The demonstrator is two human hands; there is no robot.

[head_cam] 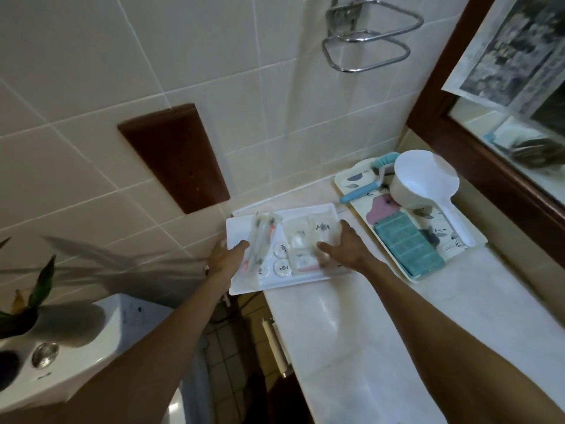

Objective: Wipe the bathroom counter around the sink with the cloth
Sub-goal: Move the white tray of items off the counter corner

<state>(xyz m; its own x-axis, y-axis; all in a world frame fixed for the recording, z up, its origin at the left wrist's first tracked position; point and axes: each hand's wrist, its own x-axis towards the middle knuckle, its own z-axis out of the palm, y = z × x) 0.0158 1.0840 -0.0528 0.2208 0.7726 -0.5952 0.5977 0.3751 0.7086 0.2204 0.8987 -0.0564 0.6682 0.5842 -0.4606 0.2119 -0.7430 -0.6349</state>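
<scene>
A white tray (241, 228) of wrapped toiletries, small round lids and packets rests at the far end of the pale bathroom counter (382, 347), overhanging its left edge. My left hand (224, 257) grips the tray's left rim, thumb on top. My right hand (347, 247) holds the tray's right side, fingers over the packets. No cloth is in view, and the sink is not visible either.
A second patterned tray (345, 179) to the right carries a white scoop (425, 182), a blue-handled brush (370, 182) and a teal soap box (409, 246). A mirror frame (477, 154) borders the right. A toilet tank (76, 356) with a plant (33, 298) stands lower left.
</scene>
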